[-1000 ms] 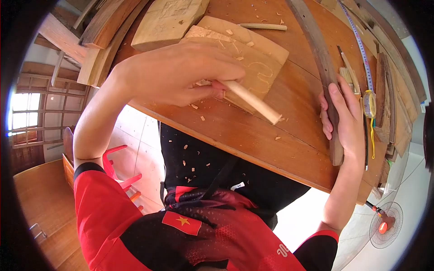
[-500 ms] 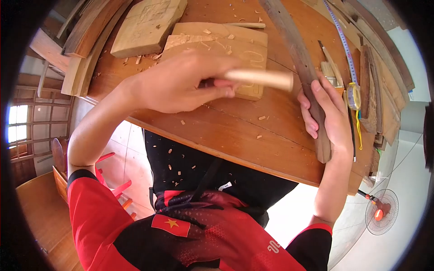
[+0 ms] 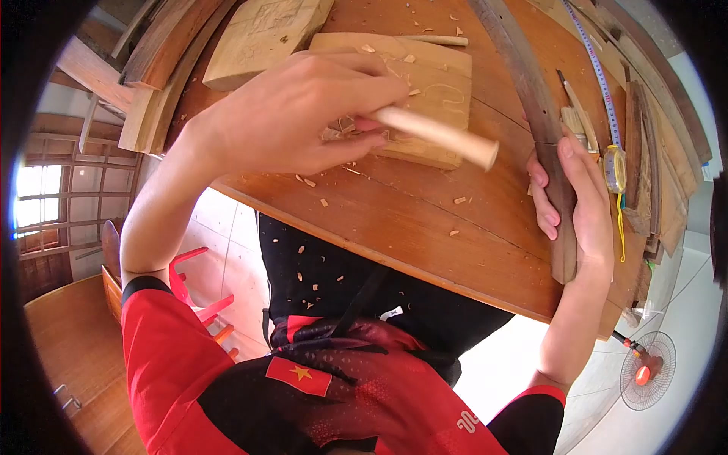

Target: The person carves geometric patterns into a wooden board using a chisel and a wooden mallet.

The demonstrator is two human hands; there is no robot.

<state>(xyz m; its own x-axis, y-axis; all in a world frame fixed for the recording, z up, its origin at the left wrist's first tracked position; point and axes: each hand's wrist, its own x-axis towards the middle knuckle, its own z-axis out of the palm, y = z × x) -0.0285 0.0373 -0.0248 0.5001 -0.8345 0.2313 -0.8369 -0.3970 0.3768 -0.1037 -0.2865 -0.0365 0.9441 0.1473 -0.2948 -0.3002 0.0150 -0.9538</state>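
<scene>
My left hand (image 3: 296,114) is closed round a carving chisel (image 3: 447,139). Only its pale wooden handle shows, slanting down to the right; the blade is hidden by my fingers. Under and beyond that hand lies a flat wooden board (image 3: 436,72) with carved or drawn outlines and loose chips on it. On the right, my right hand (image 3: 572,189) is wrapped round the near part of a long dark wooden bar (image 3: 542,114), fingers on both sides of it. The bar's near end rests by my wrist.
A second marked board (image 3: 258,42) sits at the far left, near stacked timber (image 3: 163,53). A thin wooden stick (image 3: 436,40) lies behind the carved board. Brushes (image 3: 572,121), a tape measure (image 3: 614,168) and wood offcuts (image 3: 644,152) line the right. Chips dot the tabletop (image 3: 394,220).
The whole view has shifted, moving the scene rightward. My left hand has moved slightly away over the board, and the chisel handle has tipped down at its right end. My right hand keeps its hold.
</scene>
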